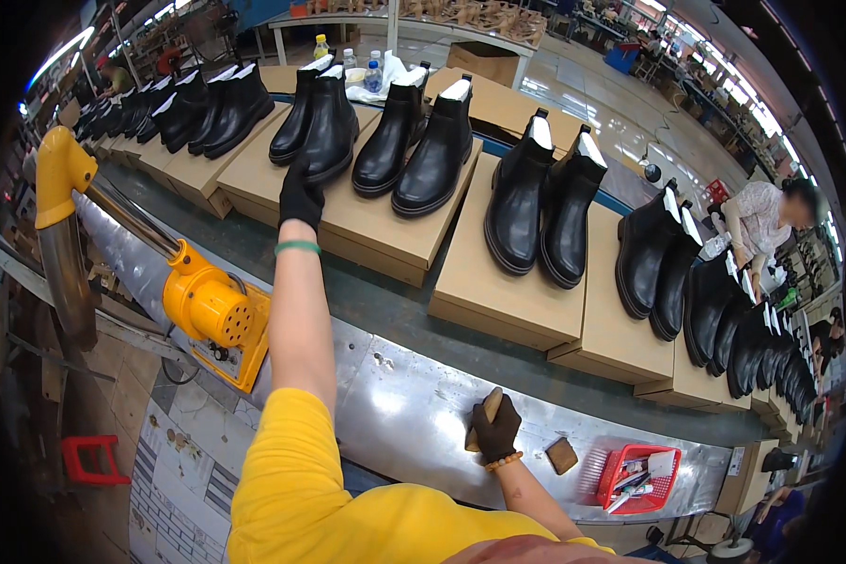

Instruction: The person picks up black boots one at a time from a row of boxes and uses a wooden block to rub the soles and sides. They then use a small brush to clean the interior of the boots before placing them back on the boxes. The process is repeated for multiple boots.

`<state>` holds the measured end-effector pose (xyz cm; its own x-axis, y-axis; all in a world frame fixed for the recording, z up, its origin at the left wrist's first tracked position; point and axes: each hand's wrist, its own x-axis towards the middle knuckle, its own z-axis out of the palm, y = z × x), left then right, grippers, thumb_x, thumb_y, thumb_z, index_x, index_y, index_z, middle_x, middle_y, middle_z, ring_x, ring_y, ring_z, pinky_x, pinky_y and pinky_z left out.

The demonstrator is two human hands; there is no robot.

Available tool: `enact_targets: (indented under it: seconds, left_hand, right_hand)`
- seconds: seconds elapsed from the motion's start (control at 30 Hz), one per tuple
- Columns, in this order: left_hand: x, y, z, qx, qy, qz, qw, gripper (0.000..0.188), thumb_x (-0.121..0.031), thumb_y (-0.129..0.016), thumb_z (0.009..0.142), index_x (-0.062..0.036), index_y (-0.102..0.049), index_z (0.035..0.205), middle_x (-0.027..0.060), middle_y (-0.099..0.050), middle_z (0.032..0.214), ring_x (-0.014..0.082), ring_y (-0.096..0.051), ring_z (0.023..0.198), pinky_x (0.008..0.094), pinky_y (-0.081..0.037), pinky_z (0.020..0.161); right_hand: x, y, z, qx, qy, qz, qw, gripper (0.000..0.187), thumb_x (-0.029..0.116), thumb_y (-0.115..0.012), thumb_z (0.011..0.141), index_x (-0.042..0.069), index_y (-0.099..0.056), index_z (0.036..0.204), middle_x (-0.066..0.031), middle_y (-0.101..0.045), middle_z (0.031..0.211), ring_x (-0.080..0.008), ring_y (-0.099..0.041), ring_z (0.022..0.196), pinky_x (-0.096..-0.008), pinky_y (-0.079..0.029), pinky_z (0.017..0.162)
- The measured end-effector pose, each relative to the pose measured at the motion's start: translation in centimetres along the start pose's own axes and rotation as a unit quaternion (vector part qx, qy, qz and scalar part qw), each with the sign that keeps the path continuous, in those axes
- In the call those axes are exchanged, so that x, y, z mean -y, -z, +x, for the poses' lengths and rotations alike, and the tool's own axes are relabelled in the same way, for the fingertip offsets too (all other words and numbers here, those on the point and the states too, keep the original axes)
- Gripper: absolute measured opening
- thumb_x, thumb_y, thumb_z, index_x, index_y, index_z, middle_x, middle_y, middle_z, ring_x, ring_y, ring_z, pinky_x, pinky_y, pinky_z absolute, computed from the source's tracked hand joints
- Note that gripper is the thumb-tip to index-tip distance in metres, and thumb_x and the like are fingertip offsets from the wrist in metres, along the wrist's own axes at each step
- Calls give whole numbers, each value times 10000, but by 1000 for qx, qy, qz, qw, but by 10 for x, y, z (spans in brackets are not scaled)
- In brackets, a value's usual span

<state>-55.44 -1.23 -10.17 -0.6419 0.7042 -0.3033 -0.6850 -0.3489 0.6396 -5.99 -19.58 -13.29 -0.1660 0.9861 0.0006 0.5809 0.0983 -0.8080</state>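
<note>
My left hand (301,197), in a black glove, reaches far forward to the toe of a black ankle boot (330,132), one of a pair on a cardboard box. Its dark fingers blend into the black leather, so their grip is unclear. Closer to me, my right hand (499,430), in a dark glove, is closed around a tan block (476,438) low over the metal ledge (395,404). The block's exact kind does not show. Right of that hand lies a brown square pad (562,456). White stuffing shows in the boot tops.
Boxes (508,301) topped with boot pairs line the conveyor (385,305) both ways. A red basket (637,479) with tubes and tools sits at the ledge's right. A yellow jointed machine arm (207,305) stands left. Bottles (374,77) stand beyond the boots; a person (761,221) works far right.
</note>
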Motion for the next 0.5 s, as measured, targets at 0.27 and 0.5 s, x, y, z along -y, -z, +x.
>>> enact_targets:
  seconds: [0.27,0.5]
  left_hand:
    - [20,8,-80,-57,-14,62,996,344,-345,-704,781,-137,-628,1044,68,-567,1026,209,-567,865,309,-528,612]
    - [0,1,-62,-25,53,9,998,307,-275,-757,742,-138,-628,984,20,-605,870,138,-581,738,249,-506,548]
  right_hand:
    - [5,-3,2,-22,10,-9,1000,267,273,-672,743,43,-550,801,-155,-595,689,-330,-599,624,-404,-476,590]
    - [5,-7,3,-14,11,0,1000,289,287,-674,740,37,-554,824,-165,-600,707,-343,-605,655,-412,-478,616]
